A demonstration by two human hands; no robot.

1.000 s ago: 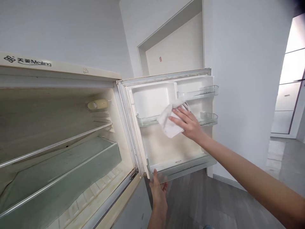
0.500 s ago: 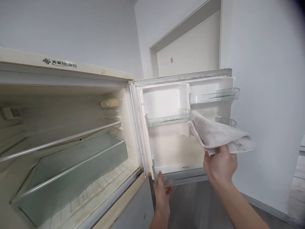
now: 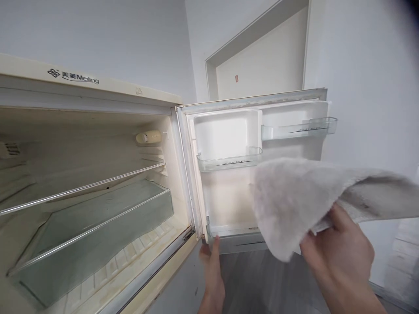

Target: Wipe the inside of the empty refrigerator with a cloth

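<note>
A cream fridge (image 3: 85, 93) stands with its door (image 3: 229, 192) swung wide to the right. My left hand (image 3: 211, 261) grips the lower corner of that door by its bottom shelf. My right hand (image 3: 338, 253) is closed on a white cloth (image 3: 294, 200), which hangs spread out in front of the door's right half, close to the camera. The cloth hides the door's lower right shelves.
Clear door shelves sit at upper right (image 3: 299, 128) and at middle left (image 3: 229, 162). Inside the fridge are a wire shelf (image 3: 81, 189), a glass-topped drawer (image 3: 98, 226) and a light knob (image 3: 149, 137). White walls and a wall recess (image 3: 262, 65) lie behind; grey floor below.
My right hand has pulled the cloth off the door's inner face and drawn it back toward me and to the right. My left hand has stayed on the door's lower corner.
</note>
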